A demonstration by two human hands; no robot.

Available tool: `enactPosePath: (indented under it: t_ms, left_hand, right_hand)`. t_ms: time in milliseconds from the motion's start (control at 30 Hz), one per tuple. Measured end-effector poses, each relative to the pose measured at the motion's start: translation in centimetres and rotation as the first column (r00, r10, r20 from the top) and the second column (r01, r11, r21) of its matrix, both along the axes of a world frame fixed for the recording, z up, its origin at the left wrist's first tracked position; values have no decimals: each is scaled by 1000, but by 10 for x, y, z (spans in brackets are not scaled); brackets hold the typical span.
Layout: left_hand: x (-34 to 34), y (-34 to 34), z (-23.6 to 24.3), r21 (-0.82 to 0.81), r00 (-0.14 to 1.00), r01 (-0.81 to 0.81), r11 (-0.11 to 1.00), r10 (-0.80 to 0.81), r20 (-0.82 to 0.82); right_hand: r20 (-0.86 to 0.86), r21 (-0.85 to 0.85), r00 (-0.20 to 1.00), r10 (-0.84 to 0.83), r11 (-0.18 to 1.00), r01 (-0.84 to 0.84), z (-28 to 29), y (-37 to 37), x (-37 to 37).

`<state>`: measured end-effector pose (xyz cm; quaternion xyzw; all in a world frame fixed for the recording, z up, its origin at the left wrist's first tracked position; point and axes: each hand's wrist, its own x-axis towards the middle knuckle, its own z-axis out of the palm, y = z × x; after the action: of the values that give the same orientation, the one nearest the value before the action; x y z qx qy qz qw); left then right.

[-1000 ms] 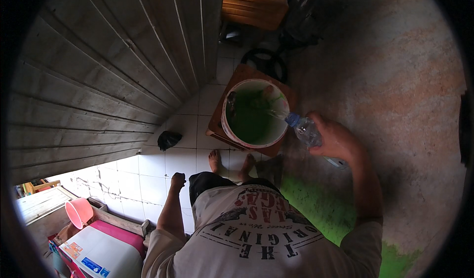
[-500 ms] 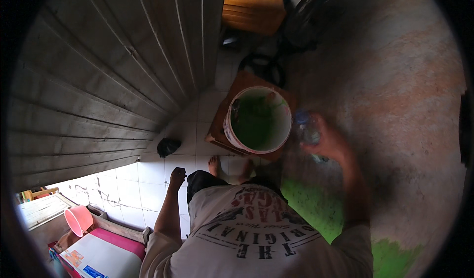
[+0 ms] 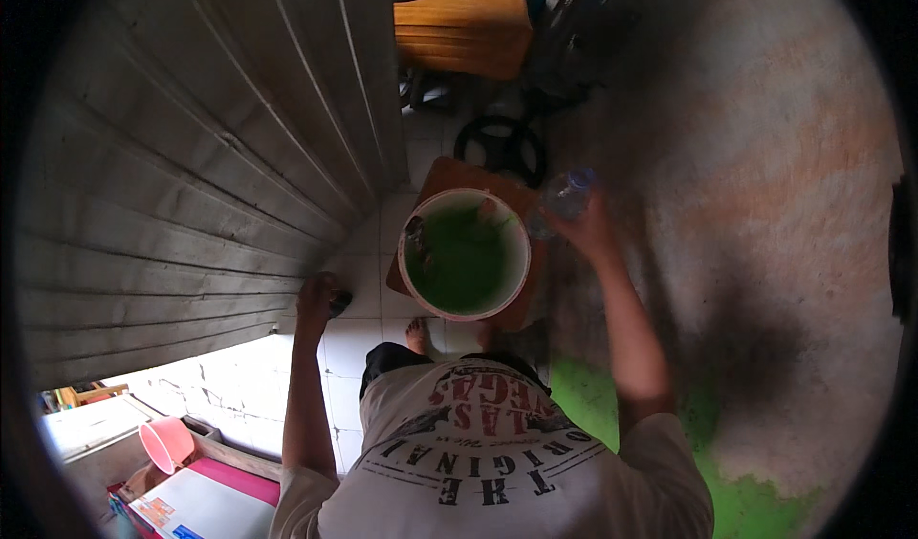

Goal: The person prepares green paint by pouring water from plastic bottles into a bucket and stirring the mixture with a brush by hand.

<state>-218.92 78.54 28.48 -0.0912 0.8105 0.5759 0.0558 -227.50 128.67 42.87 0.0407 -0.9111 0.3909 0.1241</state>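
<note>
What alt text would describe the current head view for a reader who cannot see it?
The person's right hand holds a clear plastic bottle with a blue cap beside a white bucket of green liquid on a brown stand. The left hand appears on the other side, near a grey ribbed panel.

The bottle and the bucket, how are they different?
The bottle is clear with a blue top; the bucket is white with green stuff inside. The bottle is small and narrow, while the bucket is bigger, wide and round. The bottle is in the right hand; the bucket stands on a brown stand. Both are containers.
</note>
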Motion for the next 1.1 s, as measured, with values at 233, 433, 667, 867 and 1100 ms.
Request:
enactPosePath:
  t_ms: [233, 433, 667, 867, 1100]
  left_hand:
    - [-22, 57, 125, -103, 995, -32, 994, 21, -101]
    - [-2, 36, 99, -215, 950, -50, 975, -20, -312]
    - [45, 36, 171, -15, 893, -72, 997, 58, -446]
    - [129, 26, 234, 58, 842, -62, 996, 83, -532]
    - [231, 76, 255, 34, 778, -226, 974, 201, -595]
  right_hand:
    - [-127, -137, 992, 5, 990, -23, -30, 3, -28]
    - [2, -352, 1000, -18, 936, 18, 19, -11, -16]
    - [-428, 143, 889, 166, 983, -115, 176, -16, 20]
    - [-337, 65, 785, 520, 845, -532, 253, -122, 73]
    - [-140, 38, 476, 868, 485, -874, 160, -236, 133]
